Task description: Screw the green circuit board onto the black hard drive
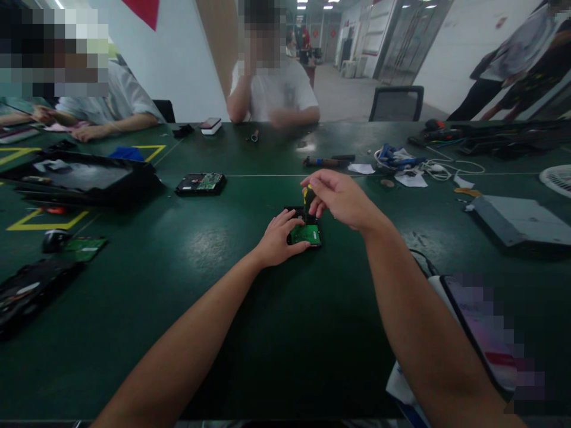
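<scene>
A small black hard drive [305,233] with a green circuit board on top lies on the dark green table [276,333] in front of me. My left hand [280,239] rests on its left side and holds it in place. Above it, my right hand [341,198] grips the yellow and black handle of a screwdriver [307,195], which stands upright over the drive. The screwdriver's tip is hidden behind my fingers.
A second hard drive [201,183] lies further left. An opened black device [80,178] and a loose green board [84,246] are at the left, a grey box [517,221] at the right, cables [401,159] beyond. People sit across the table. A phone [482,333] lies near my right arm.
</scene>
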`<state>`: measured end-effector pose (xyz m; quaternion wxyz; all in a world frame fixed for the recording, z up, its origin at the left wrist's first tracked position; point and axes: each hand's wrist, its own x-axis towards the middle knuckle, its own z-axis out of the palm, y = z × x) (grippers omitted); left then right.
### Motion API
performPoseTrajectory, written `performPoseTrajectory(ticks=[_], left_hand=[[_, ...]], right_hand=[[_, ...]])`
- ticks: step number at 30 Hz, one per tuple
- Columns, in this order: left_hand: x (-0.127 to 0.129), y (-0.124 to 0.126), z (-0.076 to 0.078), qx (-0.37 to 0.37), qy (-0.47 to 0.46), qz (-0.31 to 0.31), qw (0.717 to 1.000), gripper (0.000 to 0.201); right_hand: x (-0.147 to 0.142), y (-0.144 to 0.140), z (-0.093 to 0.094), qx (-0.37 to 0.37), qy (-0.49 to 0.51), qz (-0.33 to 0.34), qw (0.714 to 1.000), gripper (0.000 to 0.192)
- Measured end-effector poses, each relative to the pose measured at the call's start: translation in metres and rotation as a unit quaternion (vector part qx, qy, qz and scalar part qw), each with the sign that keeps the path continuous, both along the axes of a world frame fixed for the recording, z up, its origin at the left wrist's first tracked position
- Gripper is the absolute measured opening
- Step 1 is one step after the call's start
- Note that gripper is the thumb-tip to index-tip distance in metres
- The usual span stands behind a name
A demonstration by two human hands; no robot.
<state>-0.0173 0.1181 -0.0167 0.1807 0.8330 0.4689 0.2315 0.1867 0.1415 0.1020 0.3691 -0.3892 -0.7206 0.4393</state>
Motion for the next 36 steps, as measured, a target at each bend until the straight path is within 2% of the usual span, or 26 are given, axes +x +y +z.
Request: performPoseTrajectory(ticks=[6, 11, 18, 23, 28, 32, 36], left_hand=[[-0.0005, -0.0005, 0.0002, -0.004, -0.003, 0.001, 1.0, 0.06], [-0.0007, -0.0006, 0.0004, -0.005, -0.001, 0.001, 1.0, 0.059], [-0.0001, -0.0008, 0.0016, -0.002, -0.002, -0.002, 1.0, 0.059], [0.0001, -0.0014, 0.0023, -0.006, 0.001, 0.0, 1.0, 0.06], [-0.0001, -0.0016, 0.003, -0.012, -0.002, 0.002, 1.0, 0.059], [-0.0004, -0.0015, 0.0037, -0.018, -0.005, 0.001, 1.0, 0.059], [-0.0002, -0.0018, 0.0042, -0.016, -0.001, 0.002, 1.0, 0.059]], right_hand=[[0.0024, -0.0005, 0.0017, 0.076, -0.052, -0.071, 0.993, 0.025], [0.0027, 0.0, 0.0017, 0.064, -0.064, -0.117, 0.989, 0.017], [0.0012, -0.0012, 0.0027, 0.008, 0.003, 0.002, 1.0, 0.022], [0.0056, 0.0007, 0.0019, 0.012, -0.001, 0.02, 1.0, 0.024], [0.0067, 0.0037, -0.0001, 0.081, -0.04, -0.054, 0.994, 0.023], [0.0049, 0.0051, -0.0018, 0.091, -0.066, -0.125, 0.986, 0.023], [0.0031, 0.0027, 0.0, 0.081, -0.063, -0.109, 0.989, 0.014]])
